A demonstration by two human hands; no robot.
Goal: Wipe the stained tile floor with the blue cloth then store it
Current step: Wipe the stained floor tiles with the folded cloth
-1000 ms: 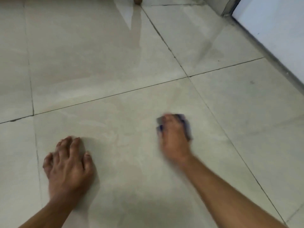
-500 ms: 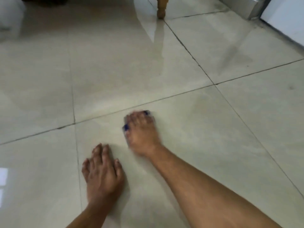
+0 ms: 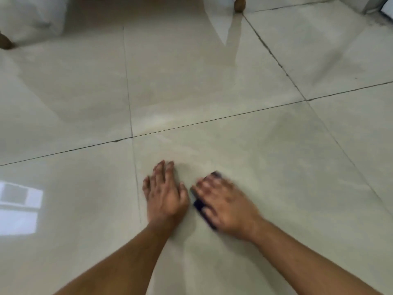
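My right hand (image 3: 223, 203) lies flat on the blue cloth (image 3: 200, 206) and presses it onto the pale tile floor (image 3: 276, 167). Only dark blue edges of the cloth show, under the thumb side and at the fingertips; the hand is blurred by motion. My left hand (image 3: 164, 192) rests flat on the same tile just to the left of it, fingers spread and straight, holding nothing. A faint cloudy smear marks the tile ahead of both hands.
A wooden furniture leg (image 3: 239, 4) stands at the top centre, and a white cloth-covered object (image 3: 32, 15) with another dark leg sits at the top left. A wall base and metal frame (image 3: 374, 7) fill the top right corner. Dark grout lines cross the floor.
My right hand has swept the cloth leftward and back toward me, ending next to my left hand. The view has shifted, so both hands sit further right in the frame.
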